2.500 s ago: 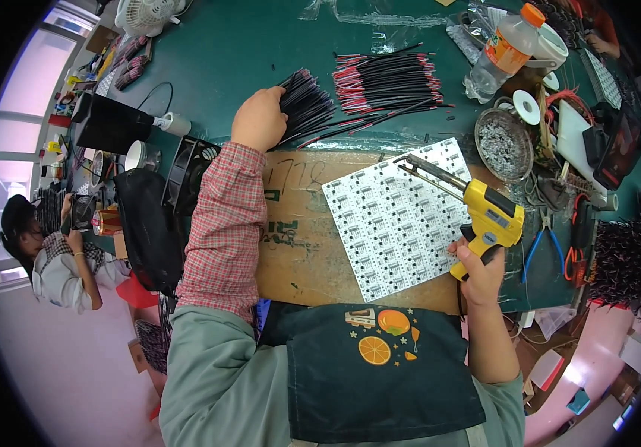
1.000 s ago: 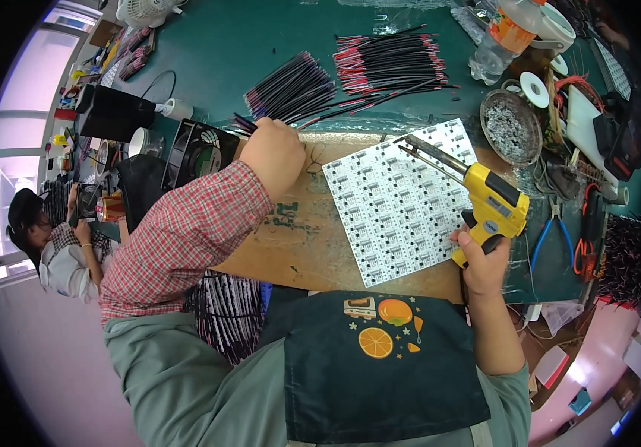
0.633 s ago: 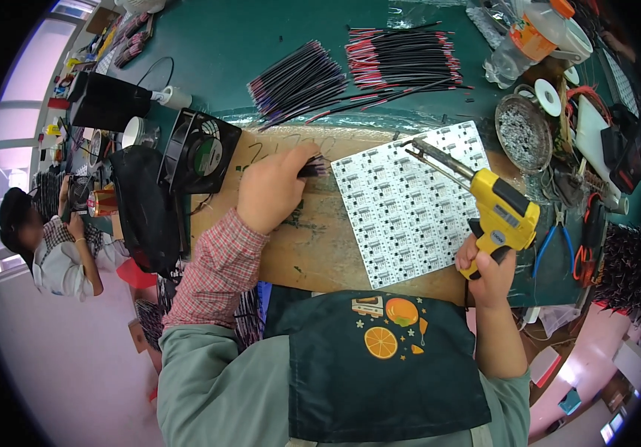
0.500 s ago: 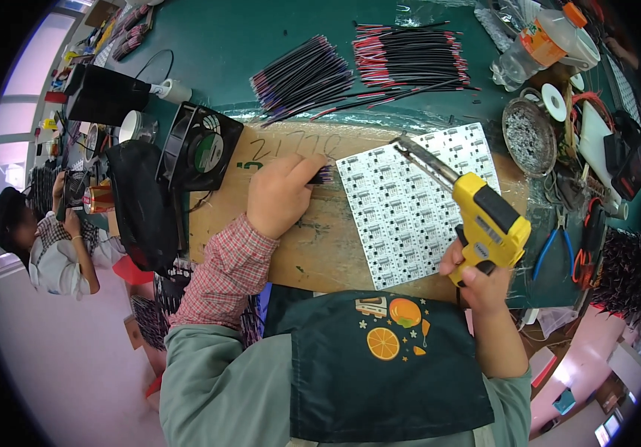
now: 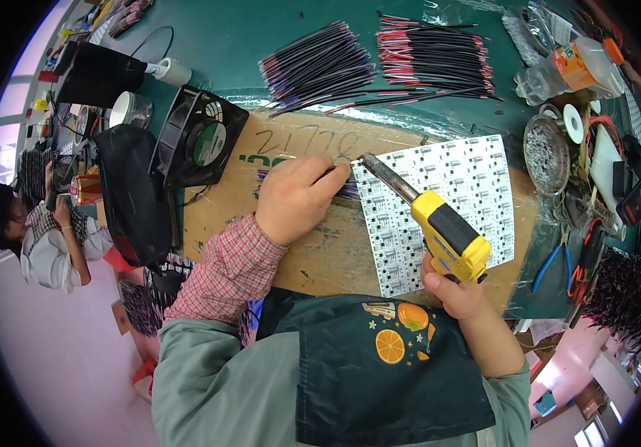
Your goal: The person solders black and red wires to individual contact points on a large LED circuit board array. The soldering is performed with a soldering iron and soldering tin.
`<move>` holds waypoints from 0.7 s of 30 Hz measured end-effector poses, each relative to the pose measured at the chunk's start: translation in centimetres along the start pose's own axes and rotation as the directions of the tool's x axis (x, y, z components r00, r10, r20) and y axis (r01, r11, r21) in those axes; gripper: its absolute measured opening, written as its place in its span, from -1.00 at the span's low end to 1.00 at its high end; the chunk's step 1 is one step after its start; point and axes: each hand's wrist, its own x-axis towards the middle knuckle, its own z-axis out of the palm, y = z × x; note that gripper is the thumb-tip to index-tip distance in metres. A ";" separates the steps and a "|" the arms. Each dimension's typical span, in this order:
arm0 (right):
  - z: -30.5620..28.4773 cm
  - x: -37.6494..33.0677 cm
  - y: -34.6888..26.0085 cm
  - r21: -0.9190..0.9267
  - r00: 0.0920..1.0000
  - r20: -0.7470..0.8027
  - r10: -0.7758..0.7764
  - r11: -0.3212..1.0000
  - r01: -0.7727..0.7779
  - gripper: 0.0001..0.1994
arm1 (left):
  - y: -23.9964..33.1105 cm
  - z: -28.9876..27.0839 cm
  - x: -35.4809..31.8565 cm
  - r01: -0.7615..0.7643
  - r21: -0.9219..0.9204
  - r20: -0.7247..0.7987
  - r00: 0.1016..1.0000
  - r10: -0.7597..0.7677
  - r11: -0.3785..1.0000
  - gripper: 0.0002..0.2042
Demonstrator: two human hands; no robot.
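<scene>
My right hand (image 5: 451, 289) grips a yellow and black soldering gun (image 5: 451, 235). Its metal tip reaches the upper left corner of a white circuit board panel (image 5: 440, 216), which lies tilted on brown cardboard. At that same corner the fingertips of my left hand (image 5: 298, 195) are pinched together on a thin wire, mostly hidden by the fingers. Beneath this hand, several dark purple wires (image 5: 347, 191) lie on the cardboard, left of the panel. Rows of small printed dark parts cover the panel.
Two bundles of cut wires, one black and purple (image 5: 317, 65), one black and red (image 5: 436, 59), lie beyond the cardboard (image 5: 298, 264). A black fan (image 5: 200, 141) stands left. At right are a bottle (image 5: 570, 71), a metal dish (image 5: 546, 156) and blue pliers (image 5: 551, 261). Another person sits far left.
The soldering gun has swung left and its tip has come down to the panel's upper left corner. My left hand has moved slightly right, up to that corner. The view has shifted slightly.
</scene>
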 end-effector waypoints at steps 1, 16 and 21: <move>-0.1 0.1 0.1 -0.052 1.000 -0.012 -0.008 0.999 0.007 -0.78 | 0.0 0.0 0.0 0.007 -0.001 0.001 1.000 -0.007 1.000 -0.63; 0.6 0.5 -0.5 -0.091 0.997 -0.078 -0.001 0.996 -0.006 -0.70 | 0.2 -0.1 0.1 0.022 0.023 0.025 0.999 -0.022 0.999 -0.65; 0.7 0.4 -0.3 -0.113 0.995 -0.101 0.004 0.993 -0.015 -0.72 | 0.3 -0.2 0.2 0.028 0.031 0.031 0.999 -0.029 0.999 -0.67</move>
